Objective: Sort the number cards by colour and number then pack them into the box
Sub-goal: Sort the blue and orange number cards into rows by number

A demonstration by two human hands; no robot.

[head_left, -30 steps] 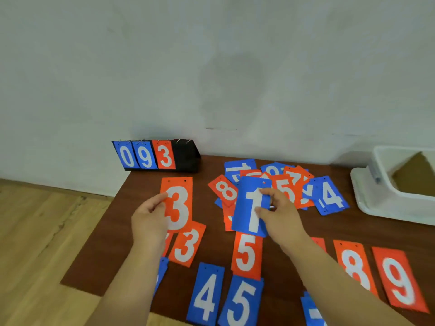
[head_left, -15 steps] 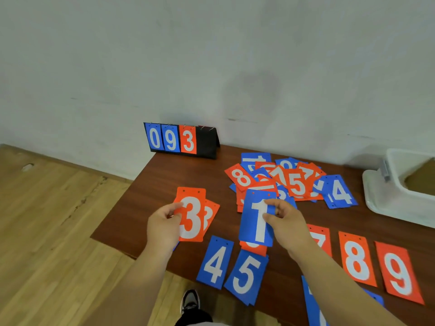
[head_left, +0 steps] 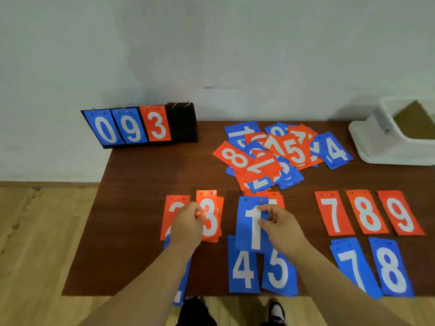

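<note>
My left hand (head_left: pixel 187 225) pinches the left edge of an orange 3 card (head_left: pixel 210 216) lying over other orange cards beside an orange 2 card (head_left: pixel 173 208). My right hand (head_left: pixel 280 225) holds a blue 1 card (head_left: pixel 251 222) above the blue 4 card (head_left: pixel 243 267) and blue 5 card (head_left: pixel 279 271). Orange 7 (head_left: pixel 334 214), 8 (head_left: pixel 366 212) and 9 (head_left: pixel 400 212) cards lie in a row at the right, with blue 7 (head_left: pixel 354 267) and 8 (head_left: pixel 390 268) cards below. A mixed pile of cards (head_left: pixel 277 155) sits mid-table. The white box (head_left: pixel 395 135) stands far right.
A black flip scoreboard (head_left: pixel 141 125) showing 0, 9, 3 stands at the table's back left against the wall. The brown table (head_left: pixel 141 184) ends at its left edge over wooden floor. My shoes show below the front edge.
The view tilted down and shifted. My left hand brought the orange 3 down onto the other orange 3 cards. My right hand carried the blue 1 nearer, over the blue 4 and 5.
</note>
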